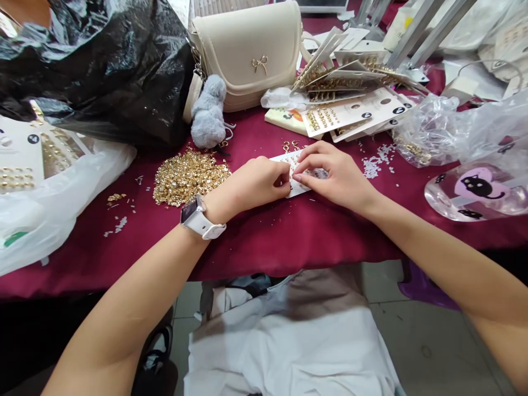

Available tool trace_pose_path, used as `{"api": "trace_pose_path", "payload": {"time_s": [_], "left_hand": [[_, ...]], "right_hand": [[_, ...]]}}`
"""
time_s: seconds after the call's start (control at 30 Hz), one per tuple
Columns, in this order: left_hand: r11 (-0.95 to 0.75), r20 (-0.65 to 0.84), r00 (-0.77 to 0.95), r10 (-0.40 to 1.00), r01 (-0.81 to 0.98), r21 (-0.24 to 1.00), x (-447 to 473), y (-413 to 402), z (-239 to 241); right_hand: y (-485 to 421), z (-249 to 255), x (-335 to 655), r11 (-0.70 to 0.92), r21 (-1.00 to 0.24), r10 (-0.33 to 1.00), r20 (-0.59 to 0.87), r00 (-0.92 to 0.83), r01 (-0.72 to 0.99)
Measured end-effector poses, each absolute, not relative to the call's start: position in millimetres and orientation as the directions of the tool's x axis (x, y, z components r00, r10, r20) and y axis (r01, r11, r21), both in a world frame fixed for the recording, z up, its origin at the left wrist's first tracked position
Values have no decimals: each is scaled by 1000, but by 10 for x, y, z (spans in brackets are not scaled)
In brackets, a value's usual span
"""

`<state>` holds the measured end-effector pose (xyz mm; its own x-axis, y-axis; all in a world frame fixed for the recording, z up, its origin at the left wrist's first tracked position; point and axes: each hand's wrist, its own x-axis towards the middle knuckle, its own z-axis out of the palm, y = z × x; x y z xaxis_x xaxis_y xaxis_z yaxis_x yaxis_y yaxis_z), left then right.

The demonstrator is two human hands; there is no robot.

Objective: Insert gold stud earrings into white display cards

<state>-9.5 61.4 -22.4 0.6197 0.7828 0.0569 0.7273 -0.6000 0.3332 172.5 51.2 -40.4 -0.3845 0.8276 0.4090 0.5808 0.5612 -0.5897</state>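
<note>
A white earring card [301,190] lies tilted on the maroon cloth, dotted with small gold pieces. My left hand [258,184], with a white-strapped watch on its wrist, is closed at the card's left side and covers part of it. My right hand [330,173] reaches over the card from the right, thumb and fingertips drawn together in a pinch. Whatever is between those fingertips is too small to make out. Close to my left wrist is a heap of small gold pieces [187,177]. Small gold hoops [291,146] lie just behind the card.
Small clear plastic bits [377,160] are scattered to the right. Behind stand a cream handbag [247,49] with a grey fluffy charm [209,113] and stacked earring cards [342,113]. A black plastic bag [124,71] fills the left; a clear cat-print bottle [474,190] lies right.
</note>
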Motion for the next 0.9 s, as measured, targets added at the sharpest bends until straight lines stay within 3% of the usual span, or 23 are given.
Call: {"api": "trace_pose_path", "payload": {"time_s": [0.53, 0.9], "left_hand": [[-559, 18, 604, 797, 725, 403, -73, 623, -196], [-492, -4, 600, 800, 659, 569, -72, 644, -195]], "right_hand": [[533, -402, 1673, 471, -671, 881, 332, -337, 573], [552, -349, 1680, 516, -657, 852, 331, -405, 549]]}}
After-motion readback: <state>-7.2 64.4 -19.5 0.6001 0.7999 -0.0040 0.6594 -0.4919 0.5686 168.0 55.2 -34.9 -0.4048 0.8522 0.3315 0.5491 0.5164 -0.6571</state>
